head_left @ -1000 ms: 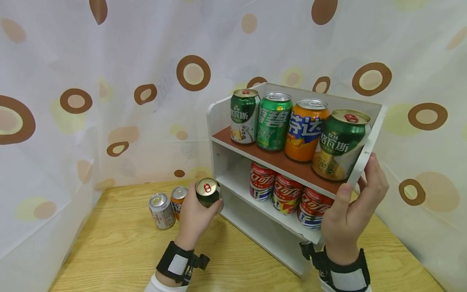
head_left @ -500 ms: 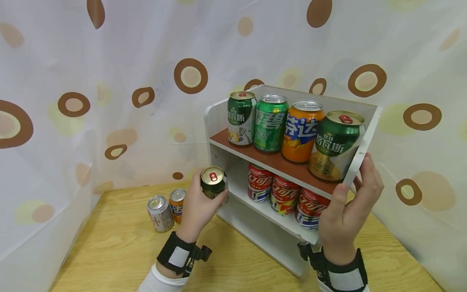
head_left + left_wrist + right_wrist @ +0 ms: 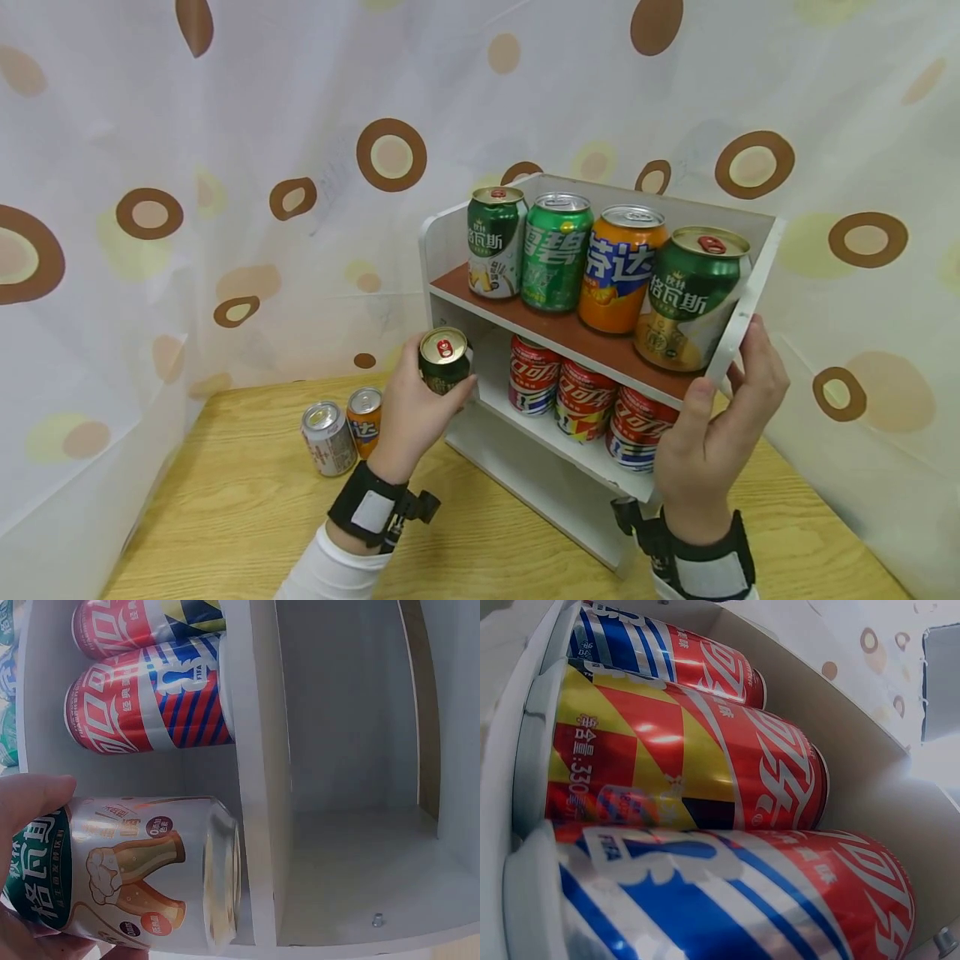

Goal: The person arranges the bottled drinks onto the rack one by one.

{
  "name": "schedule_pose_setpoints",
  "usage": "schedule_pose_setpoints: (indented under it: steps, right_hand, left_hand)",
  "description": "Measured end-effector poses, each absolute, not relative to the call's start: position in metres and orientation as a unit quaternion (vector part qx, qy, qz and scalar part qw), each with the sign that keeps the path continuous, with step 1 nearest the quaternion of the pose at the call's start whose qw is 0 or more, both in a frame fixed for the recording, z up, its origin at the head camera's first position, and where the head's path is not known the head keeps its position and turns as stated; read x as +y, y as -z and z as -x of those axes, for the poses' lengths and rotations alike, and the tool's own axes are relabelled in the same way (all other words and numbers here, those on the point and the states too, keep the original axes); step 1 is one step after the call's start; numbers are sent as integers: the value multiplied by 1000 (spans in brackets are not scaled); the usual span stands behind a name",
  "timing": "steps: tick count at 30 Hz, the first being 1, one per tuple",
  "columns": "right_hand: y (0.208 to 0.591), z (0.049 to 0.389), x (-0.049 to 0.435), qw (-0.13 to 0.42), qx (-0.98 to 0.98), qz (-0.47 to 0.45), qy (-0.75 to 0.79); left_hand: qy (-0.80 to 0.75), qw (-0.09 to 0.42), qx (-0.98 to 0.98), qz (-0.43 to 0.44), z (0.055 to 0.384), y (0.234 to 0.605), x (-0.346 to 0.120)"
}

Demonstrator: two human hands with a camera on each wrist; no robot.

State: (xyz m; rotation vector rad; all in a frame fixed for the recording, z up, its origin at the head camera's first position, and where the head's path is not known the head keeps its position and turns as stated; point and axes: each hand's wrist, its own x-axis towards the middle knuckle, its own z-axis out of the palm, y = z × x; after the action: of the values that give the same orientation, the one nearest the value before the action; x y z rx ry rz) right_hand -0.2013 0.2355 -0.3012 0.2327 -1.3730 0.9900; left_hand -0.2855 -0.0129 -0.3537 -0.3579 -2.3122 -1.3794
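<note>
My left hand (image 3: 416, 417) grips a green and white drink can (image 3: 444, 358) with a gold top and red tab. It is at the left end of the white shelf unit's (image 3: 433, 242) middle level. In the left wrist view that can (image 3: 142, 870) is upright over the middle board's edge, beside a red cola can (image 3: 150, 697); whether its base touches the board, I cannot tell. My right hand (image 3: 716, 442) holds the unit's right side panel, thumb at the front edge, fingers outside. Red cola cans (image 3: 587, 400) stand in a row on the middle level.
On the top level stand a green and white can (image 3: 495, 242), a green can (image 3: 557, 254), an orange can (image 3: 621, 271) and another green-topped can (image 3: 688, 300). A silver can (image 3: 328, 437) and an orange can (image 3: 363, 421) are on the wooden table (image 3: 247, 500), left.
My left hand has lifted the green and white can up and to the right, to the middle level. My right hand stays on the side panel.
</note>
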Motion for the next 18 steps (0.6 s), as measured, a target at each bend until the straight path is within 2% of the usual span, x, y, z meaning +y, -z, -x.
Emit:
schedule_pose_setpoints:
  steps: [18]
  right_hand:
    - [301, 201, 235, 658, -606, -99, -436]
  left_hand:
    - [523, 160, -827, 129, 300, 353, 0]
